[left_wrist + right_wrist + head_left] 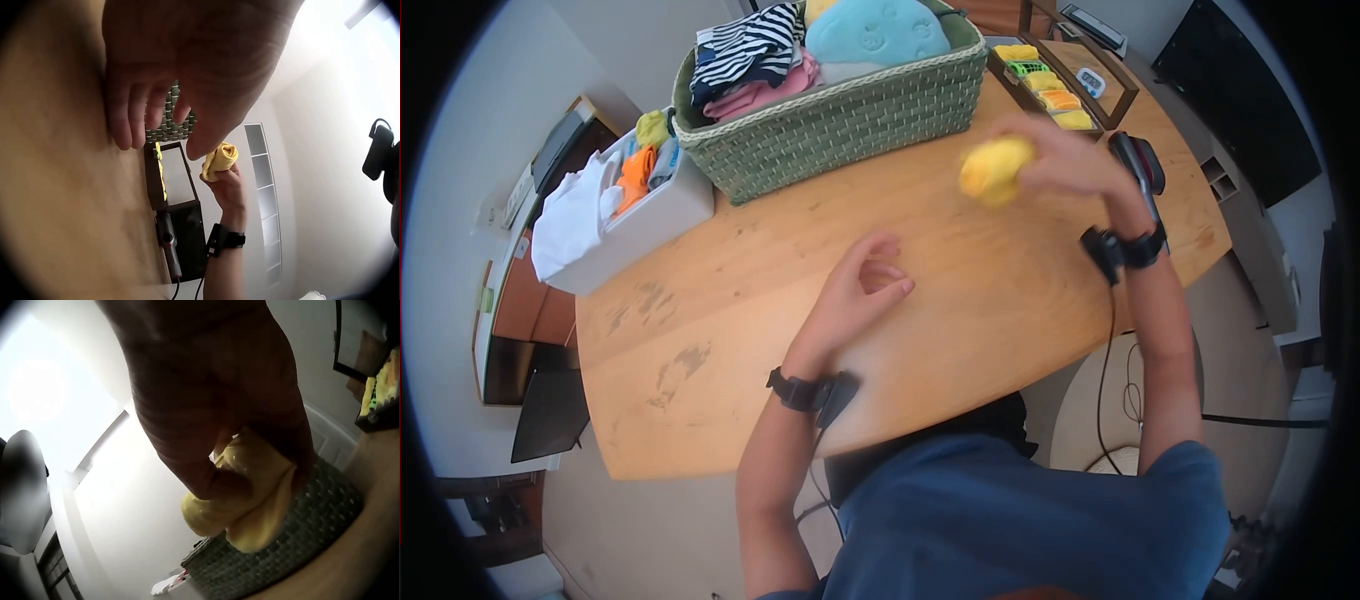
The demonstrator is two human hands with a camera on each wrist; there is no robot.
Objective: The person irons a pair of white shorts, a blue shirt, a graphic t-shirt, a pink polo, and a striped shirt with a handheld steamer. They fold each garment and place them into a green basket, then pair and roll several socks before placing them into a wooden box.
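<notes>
A rolled yellow cloth [997, 170] is pinched between the thumb and fingers of the right hand [1065, 160], held above the right part of the table; both look blurred in the head view. In the right wrist view the cloth [250, 487] shows its folds below the right hand [219, 394]. The left hand [857, 295] is over the middle of the table with loosely bent fingers and nothing in them. Seen from the left wrist, the cloth roll [219, 161] appears beyond the left hand [181, 69].
A green woven basket [840, 145] with folded clothes and a white bin [655, 235] line the table's [730, 330] far side. At the back right, a dark box [1025, 90] holds several yellow rolls, near a small timer [1091, 82] and a dark handheld device [1142, 165].
</notes>
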